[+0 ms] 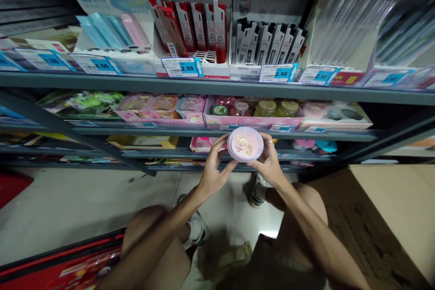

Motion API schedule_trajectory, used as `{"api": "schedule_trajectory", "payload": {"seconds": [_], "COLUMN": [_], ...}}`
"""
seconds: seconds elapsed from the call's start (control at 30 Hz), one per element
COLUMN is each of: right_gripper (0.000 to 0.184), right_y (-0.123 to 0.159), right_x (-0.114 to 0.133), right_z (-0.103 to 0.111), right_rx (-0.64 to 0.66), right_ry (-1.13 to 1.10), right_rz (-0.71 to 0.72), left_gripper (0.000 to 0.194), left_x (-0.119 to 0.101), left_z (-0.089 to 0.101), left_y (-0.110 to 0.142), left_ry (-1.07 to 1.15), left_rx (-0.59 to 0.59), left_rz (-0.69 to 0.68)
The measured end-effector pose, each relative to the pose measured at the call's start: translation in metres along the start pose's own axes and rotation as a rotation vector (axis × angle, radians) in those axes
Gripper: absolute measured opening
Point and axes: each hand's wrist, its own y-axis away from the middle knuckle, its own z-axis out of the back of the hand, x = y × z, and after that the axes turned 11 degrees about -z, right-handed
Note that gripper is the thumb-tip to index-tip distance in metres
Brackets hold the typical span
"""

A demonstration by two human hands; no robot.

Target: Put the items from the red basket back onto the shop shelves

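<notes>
Between my two hands is a round tub (245, 145) with a pale pink and lilac lid that bears a small cartoon figure. My left hand (216, 166) grips its left side, thumb at the near edge. My right hand (270, 161) closes on the right side, with a ring on one finger. The tub is held in front of the lower shelves, its lid facing up towards me. Behind it, a pink display box (253, 121) holds several small jars with green, red and yellow lids or contents.
The upper shelf carries red pens (200, 27), black pens (270, 43) and clear-wrapped items (346, 22), with price tags (182, 68) along its edge. A pink tray of tubs (161, 108) stands left on the middle shelf. A cardboard box (384, 217) is at right, a red basket (61, 258) at lower left.
</notes>
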Motion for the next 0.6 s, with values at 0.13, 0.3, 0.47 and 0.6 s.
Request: {"api": "schedule_trajectory", "payload": {"seconds": [0.13, 0.3, 0.47, 0.6], "right_gripper": [0.071, 0.070, 0.067, 0.068], "right_y": [-0.004, 0.003, 0.034, 0.053], "right_x": [0.003, 0.031, 0.070, 0.092], "right_z": [0.005, 0.031, 0.129, 0.238], "right_rx": [0.004, -0.071, -0.322, -0.445], "right_ry": [0.112, 0.328, 0.289, 0.329], "right_rz": [0.066, 0.160, 0.180, 0.117], "left_gripper": [0.069, 0.071, 0.072, 0.057], "left_x": [0.006, -0.004, -0.039, -0.049], "left_z": [-0.001, -0.038, -0.151, -0.268], "left_y": [-0.007, -0.029, -0.073, -0.107], "left_ry": [-0.023, -0.089, -0.064, -0.006], "left_rx": [-0.106, -0.224, -0.009, 0.160], "left_rz": [-0.034, -0.174, -0.242, -0.265]}}
